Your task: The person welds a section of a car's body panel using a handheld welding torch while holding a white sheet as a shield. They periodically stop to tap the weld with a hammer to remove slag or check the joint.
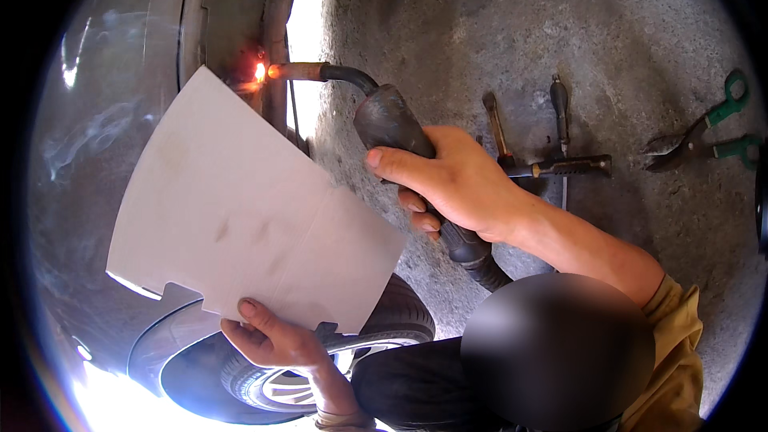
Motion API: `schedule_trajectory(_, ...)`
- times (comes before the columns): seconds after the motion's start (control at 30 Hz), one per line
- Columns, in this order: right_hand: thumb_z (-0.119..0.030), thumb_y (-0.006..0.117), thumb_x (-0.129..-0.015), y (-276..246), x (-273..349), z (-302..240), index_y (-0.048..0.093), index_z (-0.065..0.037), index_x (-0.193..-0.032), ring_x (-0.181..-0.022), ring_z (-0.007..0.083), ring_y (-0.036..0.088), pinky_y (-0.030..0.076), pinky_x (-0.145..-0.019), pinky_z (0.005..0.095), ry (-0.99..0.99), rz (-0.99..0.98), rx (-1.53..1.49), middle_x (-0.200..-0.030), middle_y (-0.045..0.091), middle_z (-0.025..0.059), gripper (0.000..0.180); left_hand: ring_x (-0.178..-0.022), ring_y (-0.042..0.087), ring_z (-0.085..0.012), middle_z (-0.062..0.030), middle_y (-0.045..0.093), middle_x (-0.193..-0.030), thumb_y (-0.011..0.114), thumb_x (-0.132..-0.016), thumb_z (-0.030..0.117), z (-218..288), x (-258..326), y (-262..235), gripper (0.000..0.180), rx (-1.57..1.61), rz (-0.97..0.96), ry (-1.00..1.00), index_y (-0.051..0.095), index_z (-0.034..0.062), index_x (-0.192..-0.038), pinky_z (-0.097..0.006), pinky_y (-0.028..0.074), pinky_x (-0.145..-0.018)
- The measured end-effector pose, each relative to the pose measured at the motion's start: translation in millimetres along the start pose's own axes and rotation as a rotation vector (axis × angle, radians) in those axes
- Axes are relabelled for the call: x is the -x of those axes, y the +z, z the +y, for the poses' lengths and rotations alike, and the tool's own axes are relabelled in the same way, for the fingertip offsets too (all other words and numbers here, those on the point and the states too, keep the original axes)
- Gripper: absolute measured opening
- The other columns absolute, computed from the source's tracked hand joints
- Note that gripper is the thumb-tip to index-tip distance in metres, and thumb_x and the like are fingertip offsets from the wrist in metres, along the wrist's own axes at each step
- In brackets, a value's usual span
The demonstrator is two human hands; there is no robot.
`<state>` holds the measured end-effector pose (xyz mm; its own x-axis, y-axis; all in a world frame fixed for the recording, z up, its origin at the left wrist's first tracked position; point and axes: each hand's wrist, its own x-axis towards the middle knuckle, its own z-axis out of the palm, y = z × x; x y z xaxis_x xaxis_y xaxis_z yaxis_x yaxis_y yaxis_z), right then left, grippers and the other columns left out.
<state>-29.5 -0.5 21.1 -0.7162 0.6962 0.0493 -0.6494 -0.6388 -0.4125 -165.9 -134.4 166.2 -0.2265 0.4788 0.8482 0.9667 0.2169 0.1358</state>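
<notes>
1. The welding torch [400,124] lies in the right hand [460,184], whose fingers are wrapped tight round its dark handle; its bent neck runs left to a copper nozzle whose tip glows orange against the car's body panel [104,112], just beside the wheel arch [232,24].
2. The left hand [276,340] pinches the lower edge of a sheet of grey cardboard [240,208], thumb on the near face, the sheet held upright between the head and the glowing spot — it covers much of the panel below the arc.
3. Thin smoke drifts across the shiny panel.
4. Below the cardboard sits the car's tyre [400,312] with its alloy rim.
5. On the concrete floor [520,32] to the right lie a hammer [560,166], two screwdrivers [560,112] and, well apart, green-handled snips [704,132].
</notes>
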Motion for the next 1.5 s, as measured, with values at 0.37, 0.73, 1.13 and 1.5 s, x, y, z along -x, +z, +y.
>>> schedule_trajectory(0.37, -0.027, 0.058, -0.089, 0, 0, 0, 0.054, 0.000, -0.072, -0.040, 0.0118, 0.048, 0.037, -0.037, 0.0297, -0.029, -0.015, 0.030, -0.055, 0.047, 0.0025, 0.032, -0.067, 0.049, -0.0088, -0.0039, 0.053, -0.074, 0.055, -0.095, 0.037, -4, 1, 2, 0.039, 0.015, -0.005, 0.015, 0.050, -0.0015, -0.098, -0.022, 0.041, -0.060)
schedule_trajectory(0.73, -0.029, 0.062, -0.088, -16, 8, -8, 0.055, -0.001, -0.075, -0.040, 0.0109, 0.046, 0.036, -0.038, 0.0289, -0.084, 0.159, -0.021, -0.053, 0.046, 0.0007, 0.032, -0.061, 0.050, -0.0139, -0.0101, 0.054, -0.068, 0.060, -0.092, 0.026, -8, -11, 11, 0.029, -0.379, -0.314, 0.226, 0.054, -0.0031, -0.094, -0.029, 0.043, -0.057)
schedule_trajectory(1.13, -0.031, 0.062, -0.088, -30, 25, -12, 0.051, -0.005, -0.079, -0.041, 0.0085, 0.043, 0.035, -0.040, 0.0263, -0.169, 0.163, -0.059, -0.056, 0.044, 0.0000, 0.030, -0.048, 0.032, -0.0052, 0.0006, 0.044, -0.052, 0.064, -0.090, 0.019, 6, 12, 22, 0.025, -0.018, -0.319, 0.301, 0.053, -0.0012, -0.082, -0.024, 0.025, -0.043)
schedule_trajectory(1.5, -0.032, 0.063, -0.088, -40, 32, -24, 0.053, -0.003, -0.087, -0.041, 0.0086, 0.043, 0.035, -0.040, 0.0247, -0.202, 0.231, -0.131, -0.058, 0.045, 0.0002, 0.031, -0.047, 0.040, -0.0049, -0.0052, 0.050, -0.054, 0.062, -0.089, 0.014, 14, 13, 30, 0.019, -0.212, -0.524, 0.274, 0.056, -0.0039, -0.090, -0.023, 0.032, -0.044)
